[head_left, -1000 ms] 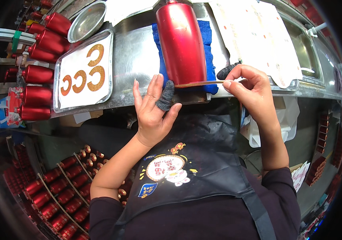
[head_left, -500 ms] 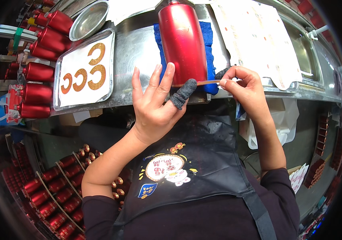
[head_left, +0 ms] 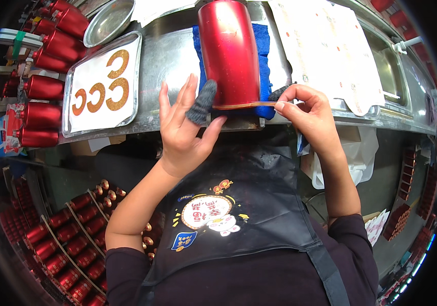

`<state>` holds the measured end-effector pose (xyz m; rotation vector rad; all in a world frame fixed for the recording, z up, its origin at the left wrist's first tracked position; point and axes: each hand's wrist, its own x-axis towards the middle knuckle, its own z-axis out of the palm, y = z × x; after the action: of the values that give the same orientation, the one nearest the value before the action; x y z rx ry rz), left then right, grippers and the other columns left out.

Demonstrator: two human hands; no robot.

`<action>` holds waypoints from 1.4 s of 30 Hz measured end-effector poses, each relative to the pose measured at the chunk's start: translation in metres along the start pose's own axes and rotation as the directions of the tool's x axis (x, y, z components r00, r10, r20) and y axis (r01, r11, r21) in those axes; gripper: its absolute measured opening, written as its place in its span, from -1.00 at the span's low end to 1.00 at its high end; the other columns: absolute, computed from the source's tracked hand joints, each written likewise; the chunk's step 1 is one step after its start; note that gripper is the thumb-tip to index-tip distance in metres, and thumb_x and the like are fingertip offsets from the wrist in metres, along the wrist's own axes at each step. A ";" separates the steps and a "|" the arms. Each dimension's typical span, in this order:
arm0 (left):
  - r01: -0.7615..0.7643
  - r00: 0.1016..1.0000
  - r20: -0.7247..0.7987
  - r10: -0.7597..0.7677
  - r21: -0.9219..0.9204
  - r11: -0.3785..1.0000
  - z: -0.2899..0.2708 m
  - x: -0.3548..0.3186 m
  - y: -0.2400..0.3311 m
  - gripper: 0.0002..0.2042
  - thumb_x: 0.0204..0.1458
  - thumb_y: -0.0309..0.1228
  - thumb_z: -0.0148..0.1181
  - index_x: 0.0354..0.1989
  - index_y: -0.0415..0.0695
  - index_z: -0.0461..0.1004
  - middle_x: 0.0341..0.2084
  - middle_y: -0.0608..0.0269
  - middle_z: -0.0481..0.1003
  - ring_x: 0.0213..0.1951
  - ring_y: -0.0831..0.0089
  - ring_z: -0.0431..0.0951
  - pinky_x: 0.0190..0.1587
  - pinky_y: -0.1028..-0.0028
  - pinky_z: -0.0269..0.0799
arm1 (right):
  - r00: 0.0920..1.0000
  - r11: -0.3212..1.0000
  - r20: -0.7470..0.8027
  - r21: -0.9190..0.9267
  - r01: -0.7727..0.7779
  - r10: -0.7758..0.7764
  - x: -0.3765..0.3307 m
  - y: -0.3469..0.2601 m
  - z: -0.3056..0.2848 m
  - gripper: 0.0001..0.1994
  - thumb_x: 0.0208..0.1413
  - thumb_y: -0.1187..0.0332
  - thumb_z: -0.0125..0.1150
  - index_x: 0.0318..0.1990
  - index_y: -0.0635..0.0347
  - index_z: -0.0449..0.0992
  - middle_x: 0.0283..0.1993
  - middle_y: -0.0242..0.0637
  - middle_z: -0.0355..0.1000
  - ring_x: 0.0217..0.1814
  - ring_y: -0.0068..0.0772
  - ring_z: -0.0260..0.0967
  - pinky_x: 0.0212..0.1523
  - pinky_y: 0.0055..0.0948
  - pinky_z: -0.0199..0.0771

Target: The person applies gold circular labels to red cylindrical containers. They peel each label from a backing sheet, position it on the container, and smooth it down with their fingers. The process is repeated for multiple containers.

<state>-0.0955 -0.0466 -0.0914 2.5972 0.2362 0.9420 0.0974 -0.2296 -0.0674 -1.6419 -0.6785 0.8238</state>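
Observation:
A glossy red bottle (head_left: 231,56) lies on a folded blue cloth (head_left: 262,56), its base toward me. Along the near edge of the base runs a thin brownish-gold strip (head_left: 249,105), its right end sticking out past the bottle. That free end is pinched between the thumb and finger of my right hand (head_left: 311,115). My left hand (head_left: 184,137) is at the left side of the base with its fingers spread. A dark grey knitted finger cover (head_left: 203,104) is on its index finger, which is against or very close to the bottle's lower left side.
A metal tray (head_left: 136,86) at left carries white paper with several curved gold pieces (head_left: 96,97). Behind it sits a metal bowl (head_left: 108,23). More red bottles (head_left: 42,87) line the left edge. White printed sheets (head_left: 325,51) cover the counter at right. Racked red bottles (head_left: 68,255) stand lower left.
My left index finger has moved from the strip at the base's middle to the bottle's left edge, and the hand has opened wider. My right hand keeps its pinch on the strip.

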 end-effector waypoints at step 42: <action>-0.108 0.991 0.087 0.099 0.096 0.989 0.000 0.005 0.018 -0.55 -0.15 -0.50 0.40 0.03 0.03 0.64 0.33 -0.15 0.33 0.27 -0.14 0.41 0.37 -0.31 -0.16 | 0.999 1.000 -0.040 0.028 0.001 0.000 -0.007 -0.006 -0.005 -0.92 0.16 0.46 0.33 -0.33 0.26 0.56 -0.33 -0.47 0.47 -0.29 -0.74 0.41 -0.26 -0.70 0.35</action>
<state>-0.0915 -0.0615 -0.0813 2.7575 0.1311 0.8766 0.0975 -0.2368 -0.0600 -1.6290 -0.6367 0.7947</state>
